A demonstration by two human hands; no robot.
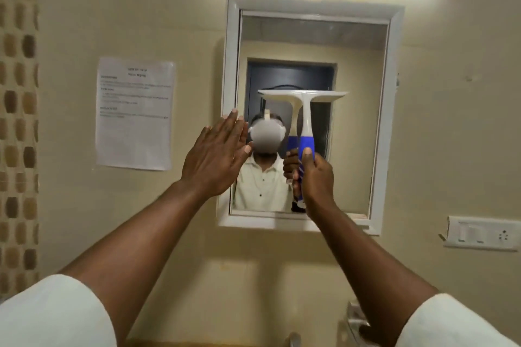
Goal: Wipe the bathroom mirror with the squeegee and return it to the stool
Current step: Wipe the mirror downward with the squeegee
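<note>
Right hand (313, 177) wraps the squeegee (306, 121) by its blue grip, blade level across the middle of the mirror (352, 149), likely set for a downward pull. Left hand (217, 158) is flat-fingered, holding nothing, at the mirror's left frame edge, perhaps steadying. The stool isn't visible.

Both arms reach forward and up. The left hand (217, 156) is flat with straight fingers; the right hand (314, 175) is curled around a handle.
</note>
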